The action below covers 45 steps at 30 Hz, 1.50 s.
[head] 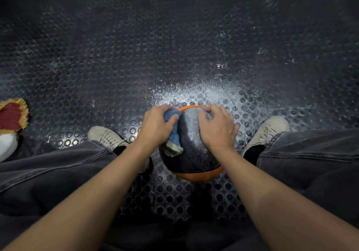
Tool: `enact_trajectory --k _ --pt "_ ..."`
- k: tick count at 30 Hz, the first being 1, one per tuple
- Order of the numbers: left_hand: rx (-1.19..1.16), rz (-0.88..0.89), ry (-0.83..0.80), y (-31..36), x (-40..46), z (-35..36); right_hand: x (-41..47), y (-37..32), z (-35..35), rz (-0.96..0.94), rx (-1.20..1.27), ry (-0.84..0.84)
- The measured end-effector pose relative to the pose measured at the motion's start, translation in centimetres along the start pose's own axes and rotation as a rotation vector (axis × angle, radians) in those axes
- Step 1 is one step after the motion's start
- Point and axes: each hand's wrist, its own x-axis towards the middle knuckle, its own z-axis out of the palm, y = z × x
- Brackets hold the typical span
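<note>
A black and orange ball (194,149) with a wet, pebbled surface sits on the floor between my feet. My left hand (155,126) grips a blue cloth (172,126) and presses it against the ball's upper left side; a pale end of the cloth hangs down over the ball. My right hand (217,128) rests on the ball's upper right side, fingers curved over its top. The far side of the ball is hidden behind my hands.
The floor is a dark rubber mat with round studs (174,56), wet and shiny just beyond the ball. My pale sneakers (105,136) (270,130) and dark trouser legs flank the ball. A red and yellow object (11,115) lies at the left edge, above something white.
</note>
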Motion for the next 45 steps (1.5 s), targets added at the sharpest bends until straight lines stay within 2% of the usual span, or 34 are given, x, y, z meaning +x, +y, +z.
enact_trajectory --k 3,5,7,11,15,17,21,23,25,28,30,31,35,36,39,41,43,45 --pt "0.022 0.202 0.003 1.0 -4.0 0.4 0.7 -0.3 -0.2 0.057 0.02 0.014" --pt "0.029 0.298 -0.066 1.3 -5.9 0.9 1.1 -0.3 -0.3 0.054 0.028 0.004" --pt "0.054 0.294 -0.038 1.0 -4.6 0.9 1.0 -0.1 -0.2 0.047 0.031 0.002" --pt "0.076 0.14 0.11 1.3 -1.3 1.1 0.6 -0.6 0.6 0.114 0.009 0.05" --pt "0.09 0.328 0.02 1.4 -5.3 1.4 0.7 -0.8 0.7 0.168 0.01 0.068" --pt "0.121 0.359 -0.003 0.9 -5.4 0.8 0.6 -0.7 0.8 0.117 -0.013 0.033" --pt "0.131 0.096 0.095 0.6 -0.6 0.6 -0.1 -0.8 1.1 -0.094 -0.102 0.044" --pt "0.119 0.064 0.084 0.3 0.3 0.5 -0.3 -0.6 1.3 -0.276 -0.116 0.052" --pt "0.109 0.144 0.048 0.1 -0.7 0.4 0.0 -0.7 0.9 -0.286 -0.083 0.008" --pt "0.089 0.373 -0.023 0.0 -4.7 0.2 0.6 -0.9 0.5 -0.226 -0.061 -0.014" --pt "0.127 0.442 -0.074 -0.2 -5.7 0.2 0.6 -1.1 0.4 -0.231 -0.051 -0.032" --pt "0.139 0.425 -0.048 -0.3 -4.9 0.1 0.5 -1.2 0.5 -0.243 -0.057 -0.038" --pt "0.138 0.113 0.068 0.0 -0.4 0.0 -0.2 -1.3 1.1 -0.217 -0.101 -0.017" --pt "0.141 0.123 0.06 0.2 -0.7 0.2 -0.1 -1.4 1.1 -0.196 -0.09 -0.005" --pt "0.103 0.343 -0.015 0.9 -5.5 1.3 1.0 -1.5 0.8 -0.118 -0.047 0.021" --pt "0.135 0.429 -0.077 0.7 -7.2 1.3 1.5 -1.2 0.7 -0.111 -0.031 0.016" --pt "0.175 0.381 -0.031 0.7 -4.8 0.9 1.4 -1.1 0.8 -0.119 -0.032 0.006" --pt "0.184 0.231 0.078 0.9 -1.4 0.4 1.2 -1.3 1.2 -0.109 -0.058 0.011"
